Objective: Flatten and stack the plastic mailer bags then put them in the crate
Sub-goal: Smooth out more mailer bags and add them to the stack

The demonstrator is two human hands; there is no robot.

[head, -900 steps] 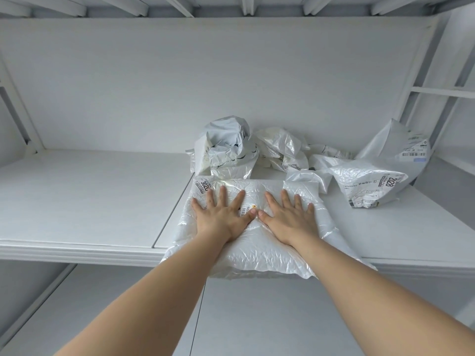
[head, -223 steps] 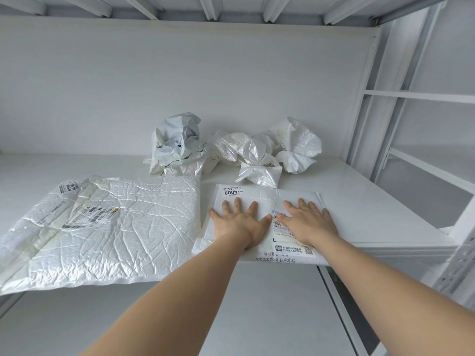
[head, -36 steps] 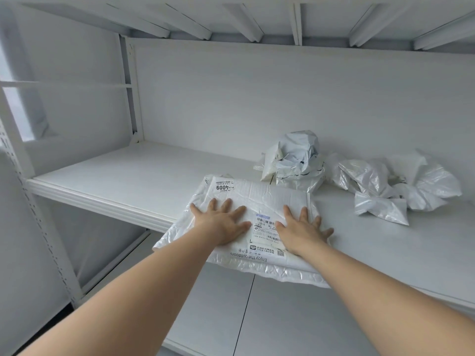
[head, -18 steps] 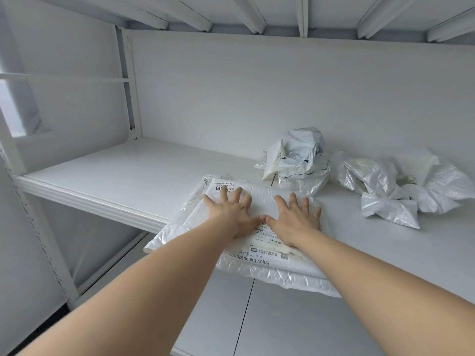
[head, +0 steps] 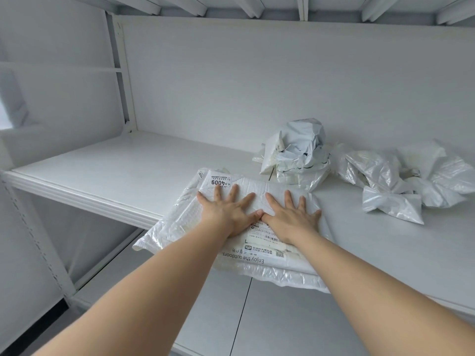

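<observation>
Mailer bags (head: 257, 263) lie beneath splayed left hand (head: 227, 213) and right hand (head: 291, 220).

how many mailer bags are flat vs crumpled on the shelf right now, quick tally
Flattened and stacked: 2 (labelled white bag on a larger crinkled bag)
Crumpled: 3, as far as the heap shows (grey bag, clear bag, far-right white bag)
Total: 5

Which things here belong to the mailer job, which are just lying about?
Job: left hand, right hand, pressing the flattened mailer stack; crumpled grey mailer; crumpled white mailers.
Just there: shelf board; rack upright. No crate visible.
</observation>
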